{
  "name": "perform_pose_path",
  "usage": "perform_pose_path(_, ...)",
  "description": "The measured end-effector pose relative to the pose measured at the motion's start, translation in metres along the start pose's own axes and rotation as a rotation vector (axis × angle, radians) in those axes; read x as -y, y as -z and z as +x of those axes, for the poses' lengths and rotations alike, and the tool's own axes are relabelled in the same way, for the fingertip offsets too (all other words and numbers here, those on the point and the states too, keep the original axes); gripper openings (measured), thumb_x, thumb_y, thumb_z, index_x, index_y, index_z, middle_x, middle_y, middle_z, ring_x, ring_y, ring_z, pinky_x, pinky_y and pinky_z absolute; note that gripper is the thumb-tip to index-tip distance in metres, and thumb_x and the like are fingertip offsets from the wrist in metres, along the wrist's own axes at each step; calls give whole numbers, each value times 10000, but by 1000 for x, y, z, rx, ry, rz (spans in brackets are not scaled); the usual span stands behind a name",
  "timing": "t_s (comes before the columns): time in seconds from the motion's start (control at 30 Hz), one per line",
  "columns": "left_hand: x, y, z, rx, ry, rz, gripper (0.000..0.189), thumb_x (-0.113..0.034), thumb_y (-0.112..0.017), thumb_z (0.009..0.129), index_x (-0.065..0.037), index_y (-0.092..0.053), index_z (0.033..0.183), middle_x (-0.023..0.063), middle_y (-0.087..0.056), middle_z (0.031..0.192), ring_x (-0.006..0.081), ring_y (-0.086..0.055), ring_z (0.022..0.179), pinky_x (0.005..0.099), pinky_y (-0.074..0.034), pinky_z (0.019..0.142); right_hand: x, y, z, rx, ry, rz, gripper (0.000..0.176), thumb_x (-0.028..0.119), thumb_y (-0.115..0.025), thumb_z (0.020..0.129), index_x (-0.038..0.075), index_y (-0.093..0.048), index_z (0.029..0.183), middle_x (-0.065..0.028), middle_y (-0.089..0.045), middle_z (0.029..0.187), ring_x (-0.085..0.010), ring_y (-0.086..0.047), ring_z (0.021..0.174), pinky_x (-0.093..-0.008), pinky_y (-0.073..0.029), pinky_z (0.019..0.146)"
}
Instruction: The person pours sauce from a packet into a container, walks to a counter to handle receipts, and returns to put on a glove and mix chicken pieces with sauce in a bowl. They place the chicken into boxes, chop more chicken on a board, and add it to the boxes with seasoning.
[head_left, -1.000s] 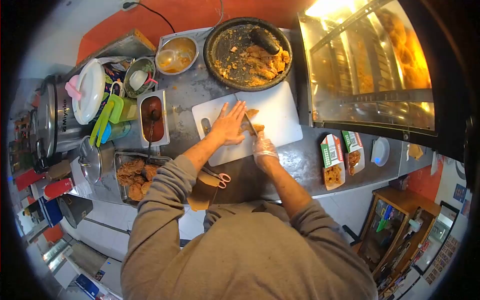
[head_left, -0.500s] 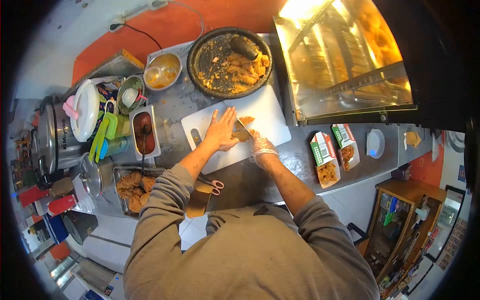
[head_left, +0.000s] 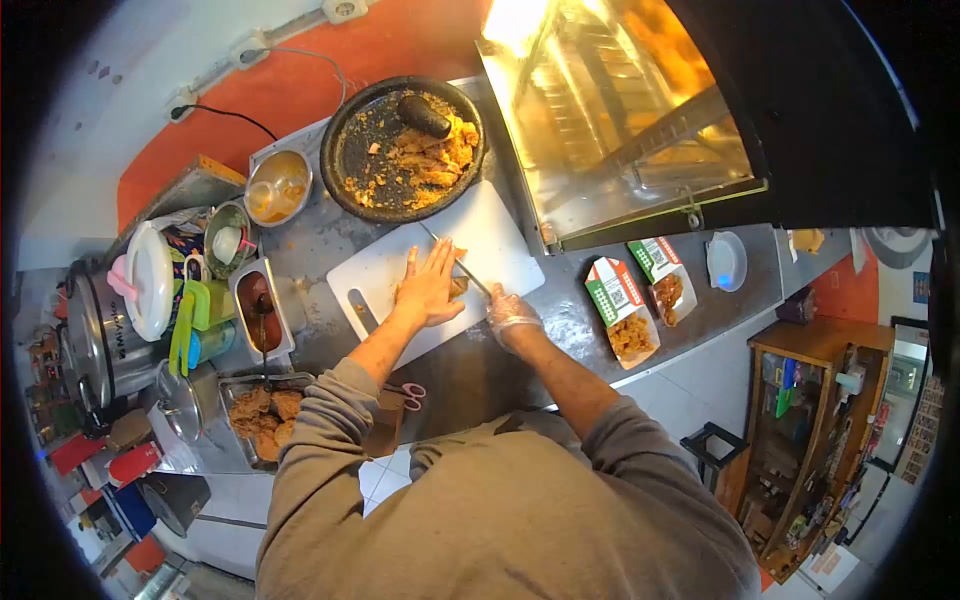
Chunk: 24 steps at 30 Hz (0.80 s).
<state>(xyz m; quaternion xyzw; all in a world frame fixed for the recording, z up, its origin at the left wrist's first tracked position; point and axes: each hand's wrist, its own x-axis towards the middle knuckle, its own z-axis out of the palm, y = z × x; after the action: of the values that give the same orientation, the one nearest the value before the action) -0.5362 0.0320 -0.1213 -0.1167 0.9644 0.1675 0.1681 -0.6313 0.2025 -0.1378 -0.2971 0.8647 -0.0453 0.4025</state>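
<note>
My left hand (head_left: 428, 287) lies flat with fingers stretched out over a piece of fried chicken (head_left: 459, 286) on a white cutting board (head_left: 505, 255). Most of the chicken is hidden under that palm. My right hand (head_left: 514, 318), in a clear plastic glove, is closed on the handle of a knife (head_left: 474, 280). Its blade slants up and left past my left fingers, which cover part of it; the tip shows beyond them. Just behind the board stands a dark stone mortar (head_left: 345, 190) with crushed chicken and a pestle (head_left: 425, 116) in it.
A lit glass display case (head_left: 640, 140) stands at the back right. Two paper boxes of chicken (head_left: 630, 335) sit right of the board. To the left are a tray of fried chicken (head_left: 262, 415), a pan of red sauce (head_left: 258, 310) and a metal bowl (head_left: 279, 188). Pink-handled scissors (head_left: 413, 396) lie in front.
The view has swung, so the counter appears shifted left. The knife blade now passes under my left fingers with its tip showing beyond them. An orange piece seen beside the fingers is now mostly covered.
</note>
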Motion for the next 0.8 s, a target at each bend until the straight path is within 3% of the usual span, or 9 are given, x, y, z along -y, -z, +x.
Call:
perform_pose_path(0.1,7,25,-7,18,8,-77,901,-356,-577,773,5,-157,1483,148,-175,1559,251,-152,1450,555,-68,1136,-8,23,-9,-19,65,-49,416,321,-393,951,42,-450,1255,-274,-645,997,-426,-631,959,-517,-494,821)
perform_pose_path(0.2,12,62,-55,-437,-77,-445,695,-153,-547,781,-24,-326,1426,164,-350,1468,303,-352,1343,462,-230,1105,-9,59,-36,-81,-76,-77,381,303,-392,953,103,-455,1271,-264,-641,1025,-413,-632,961,-510,-492,831)
perform_pose_path(0.3,-3,96,-139,-699,62,-589,581,-95,-540,763,7,-438,1326,189,-498,1309,325,-459,1245,420,-344,1035,-25,50,-28,-50,-122,-67,401,269,-402,952,133,-444,1327,-266,-584,1164,-385,-601,1053,-489,-461,908)
perform_pose_path(0.37,-13,86,-197,-926,136,-561,484,-70,-534,754,25,-490,1227,205,-552,1183,340,-519,1122,413,-409,949,-45,13,-8,-357,-37,-207,400,286,-415,954,124,-452,1317,-254,-502,1286,-373,-529,1165,-497,-415,967)
perform_pose_path(0.43,-25,56,-252,-1179,201,-525,389,-73,-537,738,25,-513,1114,189,-557,1065,328,-526,987,411,-431,868,-8,29,-15,-303,-82,-275,452,335,-446,952,134,-430,1356,-235,-452,1344,-383,-455,1234,-492,-376,1018)
perform_pose_path(0.5,-36,-5,-306,-1335,313,-556,357,-111,-547,713,6,-469,1042,142,-475,970,284,-449,888,413,-390,819,14,21,-1,-471,212,-100,588,456,-489,922,158,-381,1418,-239,-413,1393,-382,-355,1324,-494,-313,1075)
perform_pose_path(0.57,-56,-56,-343,-1290,371,-459,451,-169,-555,734,-4,-385,1118,137,-406,1003,281,-407,937,428,-355,848,44,6,26,-560,524,-179,792,592,-568,830,171,-335,1459,-269,-323,1456,-377,-236,1400,-538,-219,1116)
perform_pose_path(0.67,-86,-130,-376,-1102,521,-638,513,-266,-677,755,-25,-397,1111,131,-405,997,254,-420,915,394,-364,840,90,-11,27,-439,604,-300,894,687,-617,728,223,-361,1449,-298,-267,1472,-468,-170,1391,-581,-126,1128)
perform_pose_path(0.8,-103,-162,-353,-786,829,-892,897,-209,-862,636,-9,-338,1336,156,-489,1164,282,-507,1086,389,-448,847,125,-33,17,-461,585,-273,776,683,-610,726,347,-424,1400,-300,-263,1472,-560,-143,1358,-639,-116,1094)
